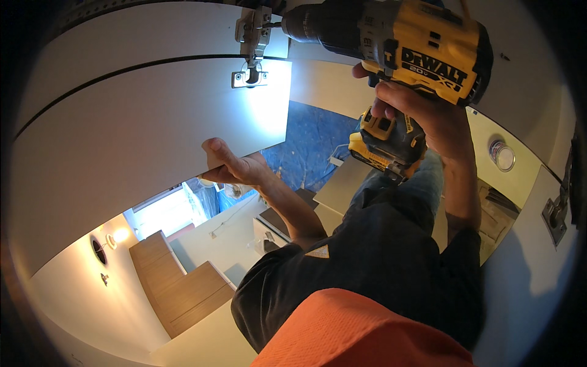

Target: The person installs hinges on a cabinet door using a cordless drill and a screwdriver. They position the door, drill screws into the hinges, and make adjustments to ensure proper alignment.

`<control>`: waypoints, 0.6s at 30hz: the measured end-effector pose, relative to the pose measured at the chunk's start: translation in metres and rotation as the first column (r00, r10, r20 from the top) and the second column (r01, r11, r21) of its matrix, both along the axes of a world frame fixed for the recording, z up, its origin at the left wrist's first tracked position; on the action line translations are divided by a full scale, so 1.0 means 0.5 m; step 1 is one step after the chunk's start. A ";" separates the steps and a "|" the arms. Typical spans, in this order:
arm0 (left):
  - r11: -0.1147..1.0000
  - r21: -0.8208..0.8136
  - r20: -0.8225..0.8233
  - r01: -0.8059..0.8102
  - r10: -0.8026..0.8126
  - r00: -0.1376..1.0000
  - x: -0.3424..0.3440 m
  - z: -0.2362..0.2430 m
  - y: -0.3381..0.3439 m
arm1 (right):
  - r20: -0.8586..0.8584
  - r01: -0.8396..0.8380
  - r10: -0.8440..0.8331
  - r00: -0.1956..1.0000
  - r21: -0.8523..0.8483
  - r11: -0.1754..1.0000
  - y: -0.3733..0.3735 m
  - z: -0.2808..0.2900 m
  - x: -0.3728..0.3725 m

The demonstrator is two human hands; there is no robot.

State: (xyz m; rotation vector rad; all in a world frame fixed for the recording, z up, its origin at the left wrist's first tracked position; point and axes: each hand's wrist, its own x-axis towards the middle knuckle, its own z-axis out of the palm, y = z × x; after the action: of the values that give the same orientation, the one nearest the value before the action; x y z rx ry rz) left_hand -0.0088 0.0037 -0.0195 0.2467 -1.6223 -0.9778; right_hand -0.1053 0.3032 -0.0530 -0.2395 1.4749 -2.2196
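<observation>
My right hand [428,113] is wrapped round the handle of a yellow and black cordless drill [431,49], held sideways with its chuck to the left. The bit meets or nearly meets a metal cabinet hinge [254,38]; exact contact is too small to tell. That hinge spans the dark gap between an upper white panel [147,46] and a white cabinet door [140,131], its cup plate fixed to the door. Below, my left hand [235,166] grips the door's lower edge, thumb on the face and fingers partly hidden beneath. Bright light falls around the hinge cup.
A second hinge [555,213] sits on a white panel at the right. Near it, a small round can [502,155] rests on a pale surface. Blue plastic sheeting [309,137] lies beyond my arms. Lower left are brown wooden cabinets [177,287] and a lit lamp [117,237].
</observation>
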 end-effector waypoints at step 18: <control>0.999 -0.018 -0.016 0.042 -0.042 0.999 0.001 -0.014 0.005 | -0.024 0.006 -0.007 1.000 -0.060 0.998 -0.025 -0.031 -0.008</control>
State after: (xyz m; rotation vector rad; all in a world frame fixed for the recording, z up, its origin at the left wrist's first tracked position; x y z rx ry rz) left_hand -0.0083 0.0063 -0.0264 0.1928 -1.6256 -0.9943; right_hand -0.1092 0.2908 -0.0687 -0.2821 1.4253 -2.2759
